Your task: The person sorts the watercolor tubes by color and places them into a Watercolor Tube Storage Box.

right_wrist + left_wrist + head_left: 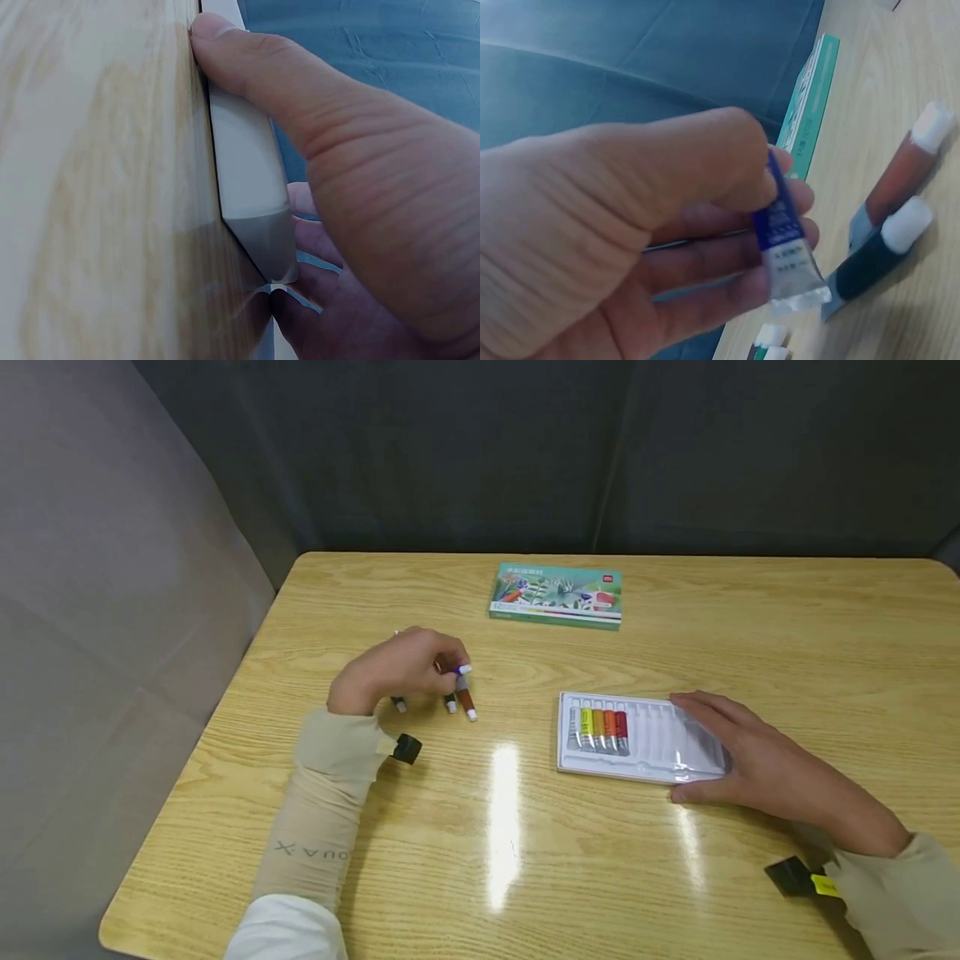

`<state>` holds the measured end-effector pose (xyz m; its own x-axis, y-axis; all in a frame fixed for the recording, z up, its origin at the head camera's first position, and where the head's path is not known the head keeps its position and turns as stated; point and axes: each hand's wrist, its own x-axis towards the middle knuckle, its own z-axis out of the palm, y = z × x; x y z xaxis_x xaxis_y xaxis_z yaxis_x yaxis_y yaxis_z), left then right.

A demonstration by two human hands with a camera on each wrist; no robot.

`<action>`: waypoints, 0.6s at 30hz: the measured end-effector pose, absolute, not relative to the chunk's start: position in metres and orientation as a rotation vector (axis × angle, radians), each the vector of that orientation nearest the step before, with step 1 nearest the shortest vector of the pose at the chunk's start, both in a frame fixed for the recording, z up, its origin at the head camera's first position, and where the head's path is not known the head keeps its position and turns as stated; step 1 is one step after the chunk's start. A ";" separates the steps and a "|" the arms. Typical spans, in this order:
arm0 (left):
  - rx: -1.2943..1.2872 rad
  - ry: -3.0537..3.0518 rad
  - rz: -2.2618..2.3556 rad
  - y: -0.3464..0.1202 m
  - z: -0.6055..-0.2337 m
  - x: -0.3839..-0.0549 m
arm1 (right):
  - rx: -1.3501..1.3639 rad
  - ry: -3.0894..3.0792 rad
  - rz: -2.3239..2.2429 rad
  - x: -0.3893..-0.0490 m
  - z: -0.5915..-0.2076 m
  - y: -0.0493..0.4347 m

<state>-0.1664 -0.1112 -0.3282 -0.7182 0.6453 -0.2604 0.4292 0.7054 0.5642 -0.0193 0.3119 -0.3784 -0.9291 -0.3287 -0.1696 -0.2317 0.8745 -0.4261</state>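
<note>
My left hand (pixel 401 670) is over the left part of the table. Its thumb and fingers pinch a small blue paint tube (pixel 776 214), with the flat silver end pointing down in the left wrist view. A brown paint tube (pixel 901 174) and a dark green one (pixel 871 262), both white-capped, lie on the table beside that hand. My right hand (pixel 776 760) spans the right end of a white paint tray (pixel 615 773). The thumb grips its near side and the fingers its far side. Several tubes (pixel 597 731), from white through yellow to red, fill the tray's left slots.
A green printed paint box (pixel 555 596) lies flat toward the back of the wooden table (pixel 787 635). More white-capped tubes (pixel 771 337) are partly hidden by my left hand. Dark cloth (pixel 465 460) hangs behind the table, and a grey cloth (pixel 112 610) is at the left.
</note>
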 end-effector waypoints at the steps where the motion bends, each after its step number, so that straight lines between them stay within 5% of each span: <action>1: 0.846 2.478 0.659 -0.110 -0.329 -0.166 | -0.430 2.811 -0.599 -0.019 -0.378 0.312; 18: 0.975 2.434 0.713 -0.081 -0.338 -0.159 | -0.448 2.826 -0.603 -0.018 -0.378 0.313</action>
<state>-0.1586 -0.0810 -0.3377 -0.6648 0.7227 -0.1891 0.5065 0.6222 0.5970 -0.0184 0.3127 -0.3777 -0.9300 -0.3371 -0.1462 -0.2482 0.8696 -0.4268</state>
